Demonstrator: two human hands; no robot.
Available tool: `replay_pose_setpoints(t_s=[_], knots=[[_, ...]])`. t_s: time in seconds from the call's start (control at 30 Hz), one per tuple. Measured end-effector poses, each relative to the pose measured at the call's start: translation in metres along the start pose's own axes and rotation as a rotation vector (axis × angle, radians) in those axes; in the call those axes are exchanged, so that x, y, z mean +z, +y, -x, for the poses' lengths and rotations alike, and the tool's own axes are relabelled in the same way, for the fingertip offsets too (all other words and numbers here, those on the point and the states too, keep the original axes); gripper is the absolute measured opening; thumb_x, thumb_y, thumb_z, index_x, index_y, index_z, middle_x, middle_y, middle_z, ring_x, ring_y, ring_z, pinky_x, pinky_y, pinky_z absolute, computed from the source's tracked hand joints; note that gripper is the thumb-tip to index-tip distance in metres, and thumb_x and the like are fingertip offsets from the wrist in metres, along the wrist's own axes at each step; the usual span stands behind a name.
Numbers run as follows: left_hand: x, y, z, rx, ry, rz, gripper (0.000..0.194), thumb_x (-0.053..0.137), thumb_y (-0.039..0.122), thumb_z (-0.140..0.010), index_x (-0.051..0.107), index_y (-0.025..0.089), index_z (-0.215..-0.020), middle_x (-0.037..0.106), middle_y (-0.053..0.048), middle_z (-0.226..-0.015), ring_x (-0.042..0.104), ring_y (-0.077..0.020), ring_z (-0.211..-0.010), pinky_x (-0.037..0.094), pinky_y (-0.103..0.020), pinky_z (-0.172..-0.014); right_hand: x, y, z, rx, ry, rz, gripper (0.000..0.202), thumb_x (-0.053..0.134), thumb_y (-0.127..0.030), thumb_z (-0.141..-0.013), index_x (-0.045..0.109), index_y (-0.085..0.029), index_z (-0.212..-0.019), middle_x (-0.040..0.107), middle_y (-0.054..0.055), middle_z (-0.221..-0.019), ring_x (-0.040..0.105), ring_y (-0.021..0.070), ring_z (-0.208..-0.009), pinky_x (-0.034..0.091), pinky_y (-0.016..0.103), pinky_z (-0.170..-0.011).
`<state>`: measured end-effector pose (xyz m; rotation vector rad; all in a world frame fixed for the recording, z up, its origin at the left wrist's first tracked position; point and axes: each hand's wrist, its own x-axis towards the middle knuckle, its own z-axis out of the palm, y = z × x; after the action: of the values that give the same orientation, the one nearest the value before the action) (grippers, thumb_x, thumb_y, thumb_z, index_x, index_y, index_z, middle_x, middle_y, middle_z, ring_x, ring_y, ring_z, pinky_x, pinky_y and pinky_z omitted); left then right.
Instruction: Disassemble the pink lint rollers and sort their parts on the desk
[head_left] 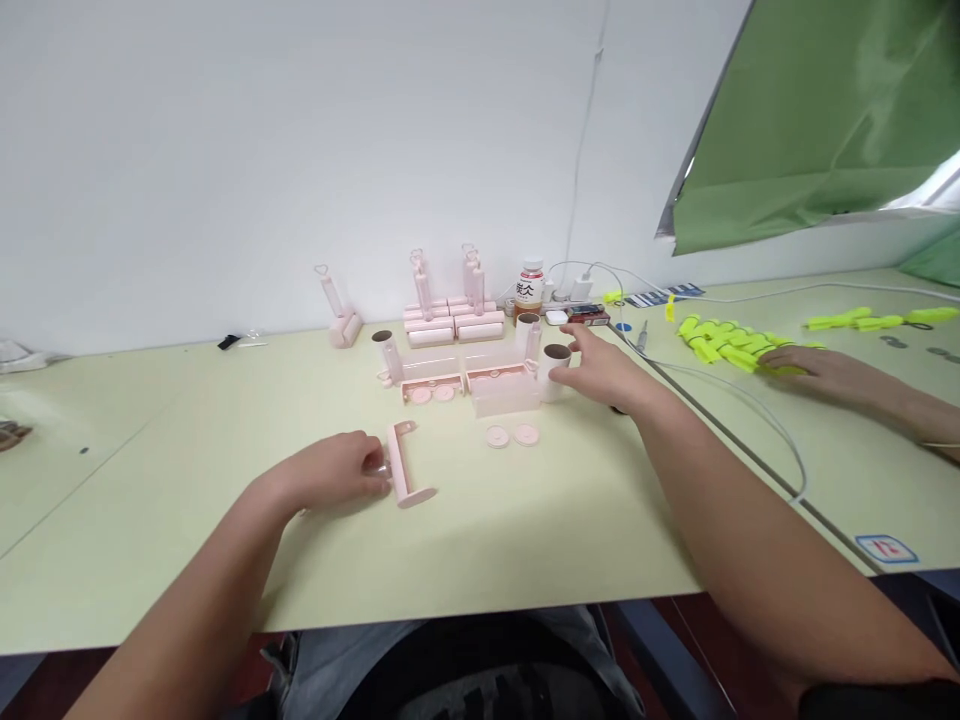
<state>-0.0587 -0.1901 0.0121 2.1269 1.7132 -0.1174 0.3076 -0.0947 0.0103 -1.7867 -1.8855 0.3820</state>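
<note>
My left hand (341, 472) is closed around the clear handle of a pink lint roller frame (400, 465), which it holds low over the table with the frame's open side facing right. My right hand (604, 370) has its thumb and fingers apart beside a white sticky paper roll (550, 383) with a brown cardboard core. Whether the fingertips touch that roll I cannot tell. Two round pink end caps (511, 436) lie between my hands. Behind them are another pink frame (433, 388), a clear cover (506, 402) and a second upright roll (383, 345).
Finished-looking pink lint rollers (454, 322) stand along the wall, with one more (345, 328) to their left. A brown bottle (529, 288) and white cables (772, 415) are at the right. Another person's hand (814, 368) rests by bright yellow strips (724, 342).
</note>
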Motion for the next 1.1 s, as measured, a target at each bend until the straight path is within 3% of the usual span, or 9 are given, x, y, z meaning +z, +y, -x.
replay_pose_setpoints(t_s=[0.13, 0.2, 0.3, 0.4, 0.53, 0.67, 0.77, 0.93, 1.1], knots=[[0.004, 0.013, -0.003, 0.126, 0.05, 0.073, 0.019, 0.052, 0.039, -0.08, 0.055, 0.02, -0.076, 0.062, -0.003, -0.075, 0.053, -0.0174, -0.062, 0.035, -0.027, -0.055, -0.004, -0.02, 0.016, -0.08, 0.355, -0.159, 0.049, 0.061, -0.035, -0.076, 0.054, -0.022, -0.122, 0.062, 0.01, -0.119, 0.06, 0.0212, -0.079, 0.047, 0.039, -0.077], [-0.004, 0.024, -0.004, 0.225, 0.087, 0.174, 0.017, 0.055, 0.036, -0.08, 0.057, 0.021, -0.087, 0.062, -0.002, -0.08, 0.054, -0.0173, -0.067, 0.039, -0.027, -0.059, 0.001, -0.036, 0.029, -0.166, 0.333, -0.362, 0.03, 0.057, -0.036, -0.081, 0.058, -0.02, -0.107, 0.065, 0.007, -0.101, 0.058, 0.0185, -0.074, 0.047, 0.035, -0.073], [-0.014, 0.043, -0.008, 0.39, 0.15, 0.326, 0.025, 0.059, 0.033, -0.08, 0.058, 0.021, -0.102, 0.065, -0.003, -0.091, 0.059, -0.0188, -0.077, 0.046, -0.029, -0.067, 0.02, -0.057, 0.048, -0.276, -0.193, -0.696, 0.025, 0.057, -0.042, -0.084, 0.058, -0.018, -0.088, 0.063, 0.004, -0.082, 0.058, 0.0165, -0.07, 0.047, 0.03, -0.064], [-0.014, 0.061, -0.016, 0.538, 0.239, 0.372, 0.023, 0.06, 0.027, -0.08, 0.06, 0.021, -0.101, 0.066, -0.004, -0.097, 0.061, -0.0188, -0.084, 0.048, -0.029, -0.072, 0.04, -0.068, 0.06, -0.362, -0.651, -0.813, 0.036, 0.057, -0.053, -0.086, 0.058, -0.017, -0.083, 0.062, 0.002, -0.079, 0.056, 0.0138, -0.069, 0.045, 0.027, -0.064], [0.003, 0.072, -0.031, 0.57, 0.295, 0.213, 0.012, 0.051, 0.015, -0.08, 0.062, 0.019, -0.081, 0.065, -0.004, -0.084, 0.06, -0.0172, -0.076, 0.047, -0.027, -0.068, 0.053, -0.067, 0.068, -0.358, -0.981, -0.901, 0.046, 0.054, -0.061, -0.087, 0.059, -0.016, -0.08, 0.064, 0.003, -0.078, 0.061, 0.0142, -0.07, 0.047, 0.027, -0.068], [0.028, 0.076, -0.038, 0.525, 0.299, 0.076, 0.012, 0.053, 0.011, -0.072, 0.061, 0.019, -0.077, 0.064, -0.002, -0.072, 0.059, -0.0166, -0.067, 0.044, -0.026, -0.062, 0.059, -0.063, 0.071, -0.285, -1.162, -0.867, 0.052, 0.054, -0.064, -0.086, 0.062, -0.014, -0.079, 0.064, 0.004, -0.074, 0.058, 0.0126, -0.06, 0.046, 0.026, -0.059], [0.036, 0.077, -0.038, 0.466, 0.346, 0.097, 0.011, 0.054, 0.014, -0.072, 0.058, 0.02, -0.08, 0.061, 0.0, -0.07, 0.056, -0.0152, -0.062, 0.04, -0.024, -0.058, 0.06, -0.065, 0.073, -0.336, -1.104, -0.813, 0.053, 0.049, -0.064, -0.088, 0.059, -0.014, -0.073, 0.058, 0.001, -0.066, 0.052, 0.0104, -0.055, 0.04, 0.023, -0.054], [0.029, 0.063, -0.04, 0.285, 0.319, 0.244, 0.016, 0.061, 0.027, -0.071, 0.047, 0.02, -0.075, 0.054, 0.003, -0.065, 0.047, -0.0131, -0.058, 0.032, -0.023, -0.051, 0.046, -0.069, 0.074, -0.52, -0.764, -0.517, 0.046, 0.052, -0.054, -0.09, 0.042, -0.019, -0.062, 0.04, -0.006, -0.052, 0.039, 0.0082, -0.049, 0.027, 0.022, -0.049], [0.013, 0.049, -0.036, 0.356, 0.342, 0.439, 0.018, 0.054, 0.033, -0.084, 0.057, 0.02, -0.096, 0.045, 0.005, -0.063, 0.039, -0.0101, -0.056, 0.034, -0.022, -0.055, 0.029, -0.057, 0.057, -0.485, -0.575, -0.153, 0.043, 0.053, -0.046, -0.087, 0.036, -0.02, -0.058, 0.035, -0.006, -0.053, 0.034, 0.0089, -0.048, 0.021, 0.025, -0.048]])
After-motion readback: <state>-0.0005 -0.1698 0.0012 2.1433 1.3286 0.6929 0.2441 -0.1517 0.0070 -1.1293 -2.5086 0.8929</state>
